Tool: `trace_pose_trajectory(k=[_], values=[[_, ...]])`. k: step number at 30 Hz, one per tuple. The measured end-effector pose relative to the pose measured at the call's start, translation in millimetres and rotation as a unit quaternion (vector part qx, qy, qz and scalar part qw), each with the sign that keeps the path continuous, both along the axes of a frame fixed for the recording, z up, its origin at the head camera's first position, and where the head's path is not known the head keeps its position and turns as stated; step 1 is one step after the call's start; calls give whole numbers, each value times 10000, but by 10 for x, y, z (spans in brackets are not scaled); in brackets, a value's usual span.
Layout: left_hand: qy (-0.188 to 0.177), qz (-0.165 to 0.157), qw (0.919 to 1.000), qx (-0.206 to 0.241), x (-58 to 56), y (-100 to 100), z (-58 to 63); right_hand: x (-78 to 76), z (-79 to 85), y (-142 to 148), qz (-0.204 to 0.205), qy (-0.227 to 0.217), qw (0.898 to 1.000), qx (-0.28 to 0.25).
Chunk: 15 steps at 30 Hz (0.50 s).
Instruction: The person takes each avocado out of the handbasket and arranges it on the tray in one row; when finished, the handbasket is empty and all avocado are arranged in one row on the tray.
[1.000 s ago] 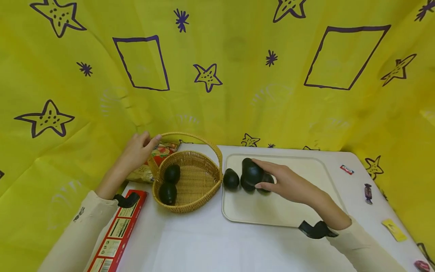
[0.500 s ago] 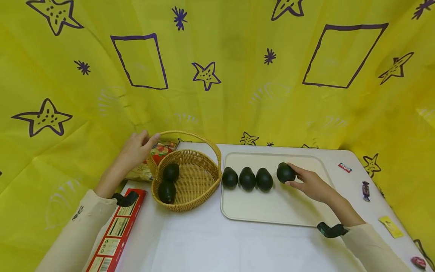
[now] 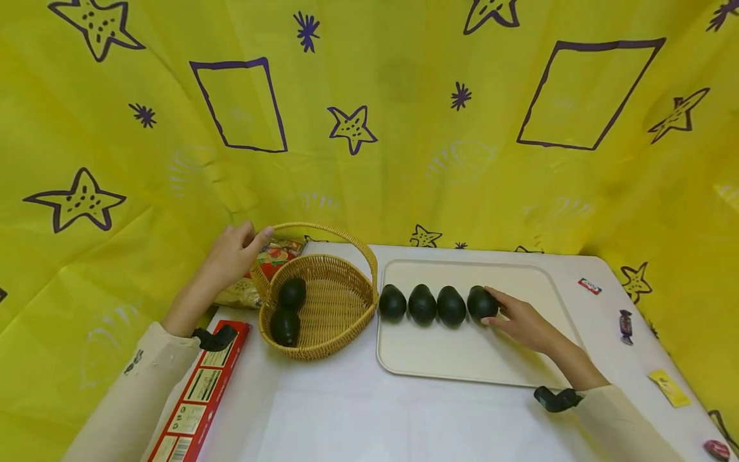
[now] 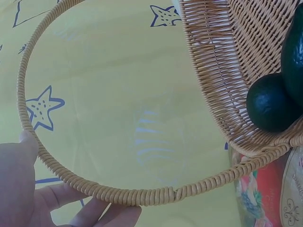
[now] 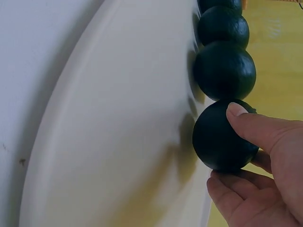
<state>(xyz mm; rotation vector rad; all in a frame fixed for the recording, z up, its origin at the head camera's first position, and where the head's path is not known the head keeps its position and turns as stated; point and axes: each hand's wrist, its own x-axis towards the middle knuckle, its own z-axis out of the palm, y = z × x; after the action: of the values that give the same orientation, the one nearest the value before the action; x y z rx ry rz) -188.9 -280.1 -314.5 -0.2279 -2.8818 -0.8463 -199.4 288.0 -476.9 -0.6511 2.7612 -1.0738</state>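
At the right end of a row on the tray, my right hand (image 3: 522, 321) grips a dark green avocado (image 3: 481, 304), thumb on one side and fingers on the other in the right wrist view. Three more avocados (image 3: 422, 305) stand in line to its left on the beige tray (image 3: 462, 356). My left hand (image 3: 233, 253) holds the arched handle (image 4: 142, 197) of a wicker basket (image 3: 331, 350), its thumb and fingers at the rim of the arch. Inside the basket's left side lie two avocados (image 3: 285, 327), one behind the other.
Food packets (image 3: 277, 253) lie behind the basket at left. A long red box (image 3: 199, 398) is near my left forearm. Small wrapped sweets, among them a purple one (image 3: 626, 327) and a yellow packet (image 3: 670, 387), line the table's right edge. A yellow curtain (image 3: 398, 179) hangs behind.
My right hand has carried the avocado rightward from above the others and lowered it beside the row's right end. The left hand has stayed at the basket handle.
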Motion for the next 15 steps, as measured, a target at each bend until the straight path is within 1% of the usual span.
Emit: trace_pose_trajectory(k=[4, 9, 15], values=[[48, -42, 10000, 26, -4, -5, -5, 1, -21, -34, 88, 34, 9999, -66], [-27, 24, 10000, 37, 5, -2, 1, 8, -21, -68, 144, 15, 9999, -50], [-30, -7, 10000, 61, -1, -6, 2, 12, -14, -77, 73, -71, 9999, 131]])
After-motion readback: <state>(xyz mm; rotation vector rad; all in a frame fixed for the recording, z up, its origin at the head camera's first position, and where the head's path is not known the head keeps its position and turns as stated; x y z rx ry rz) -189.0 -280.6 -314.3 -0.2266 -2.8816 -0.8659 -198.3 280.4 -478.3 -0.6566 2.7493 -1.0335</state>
